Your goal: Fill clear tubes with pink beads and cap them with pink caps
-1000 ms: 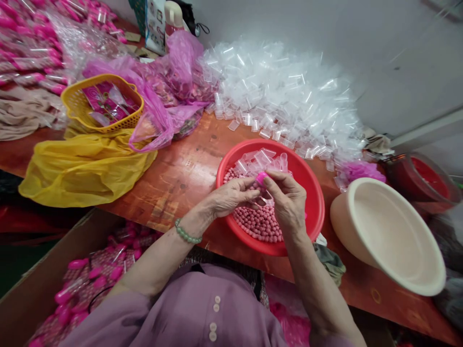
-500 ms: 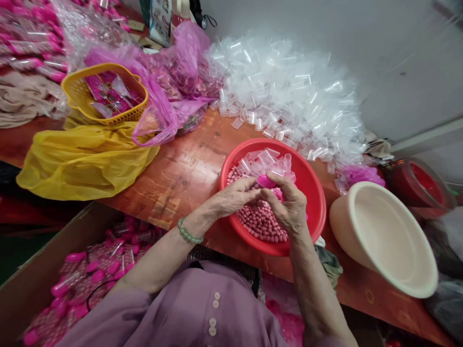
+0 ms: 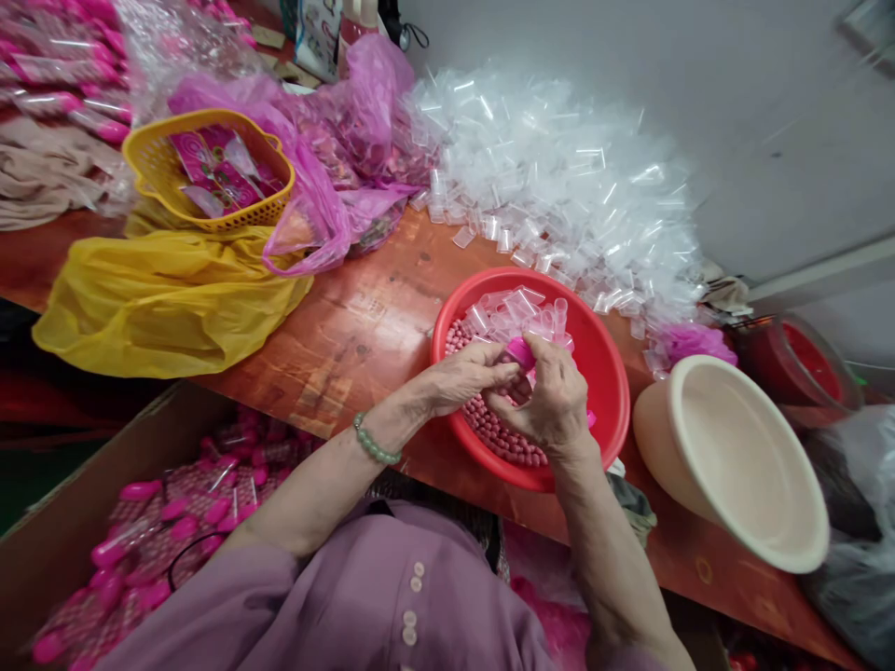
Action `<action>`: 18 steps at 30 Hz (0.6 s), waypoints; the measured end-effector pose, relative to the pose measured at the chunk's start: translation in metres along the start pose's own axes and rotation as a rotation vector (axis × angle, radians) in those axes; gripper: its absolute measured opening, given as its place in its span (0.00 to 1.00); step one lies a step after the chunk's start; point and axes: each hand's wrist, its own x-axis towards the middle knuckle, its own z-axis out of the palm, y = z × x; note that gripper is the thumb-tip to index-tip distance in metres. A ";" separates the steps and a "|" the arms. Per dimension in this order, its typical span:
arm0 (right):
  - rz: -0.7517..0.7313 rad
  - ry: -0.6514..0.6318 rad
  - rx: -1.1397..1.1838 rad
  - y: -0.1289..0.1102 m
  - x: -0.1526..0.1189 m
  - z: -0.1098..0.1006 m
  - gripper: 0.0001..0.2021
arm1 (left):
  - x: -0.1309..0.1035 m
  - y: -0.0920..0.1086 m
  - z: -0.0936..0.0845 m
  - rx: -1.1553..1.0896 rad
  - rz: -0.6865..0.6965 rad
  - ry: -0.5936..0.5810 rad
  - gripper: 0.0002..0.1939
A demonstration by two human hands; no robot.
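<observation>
Pink plastic cap (image 3: 518, 351) at fingertips, above red basin (image 3: 616, 401). Left hand (image 3: 454, 380) pinches narrowly at cap; right hand (image 3: 559, 399) has index against it, thumb apart, full grip hidden, cannot tell. Likely risk: cap slips from small, partial hold, drops among pink beads (image 3: 495, 431) below fingers; knuckles could snag clear tubes (image 3: 521, 306) just beyond. Basin rim curves around both hands; more room leftward over tabletop (image 3: 350, 321), less rightward, cream basin (image 3: 748, 457) near.

Two hands, the left hand (image 3: 470, 377) and the right hand (image 3: 549, 391), hold a small bright pink thing (image 3: 518, 351) over a red bowl (image 3: 612, 401). Pink beads (image 3: 500, 431) and clear tubes (image 3: 517, 315) sit in the bowl. A big cream bowl (image 3: 748, 466) is on the right.
</observation>
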 end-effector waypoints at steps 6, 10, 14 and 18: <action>-0.066 0.060 -0.063 -0.005 0.004 -0.003 0.34 | -0.002 0.001 0.001 -0.057 0.006 -0.019 0.17; 0.009 -0.066 0.013 -0.004 0.005 -0.005 0.36 | -0.001 0.002 0.001 -0.107 -0.025 0.054 0.13; 0.071 -0.161 0.165 0.000 0.006 -0.001 0.41 | 0.001 0.004 -0.002 -0.195 -0.077 0.092 0.11; 0.097 -0.108 0.185 0.001 0.006 0.004 0.41 | 0.006 0.010 0.001 -0.231 -0.140 0.122 0.18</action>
